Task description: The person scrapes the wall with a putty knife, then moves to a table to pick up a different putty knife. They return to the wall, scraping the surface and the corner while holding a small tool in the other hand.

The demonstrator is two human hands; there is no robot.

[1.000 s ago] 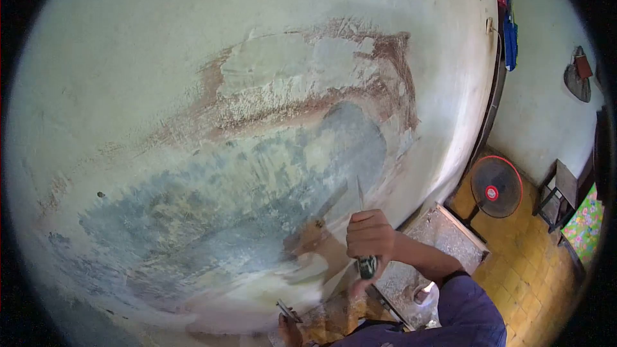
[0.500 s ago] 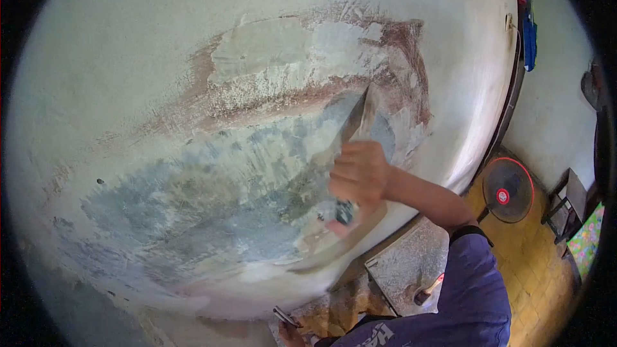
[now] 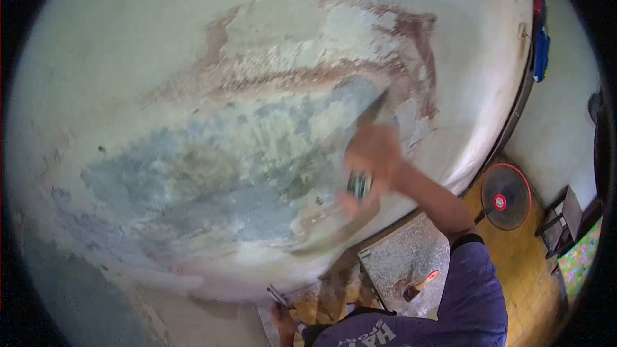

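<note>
My right hand (image 3: 374, 154) is closed round the handle of a putty knife (image 3: 373, 109), its pointed blade corner up against the wall (image 3: 475, 45). The dark end of the handle shows below my fist, a little blurred. Around the blade lies a rough patch (image 3: 244, 173) of grey-blue and pale filler, edged above by a reddish-brown scraped band (image 3: 283, 80). Low in the view, my left hand (image 3: 283, 320) is closed on a narrow metal-edged tool (image 3: 277, 295); most of it is hidden.
A speckled board or tabletop (image 3: 385, 263) below the wall bears a paintbrush (image 3: 421, 286) with a red-tipped handle. To the right stand a red-rimmed fan (image 3: 506, 196) and a small dark stand (image 3: 560, 222) on the yellowish floor (image 3: 524, 270). A blue item (image 3: 542, 54) hangs farther up.
The view has shifted, so the wall patch sits slightly higher and farther right. My right hand and the putty knife have moved a little down against the patch. Both hands keep their hold.
</note>
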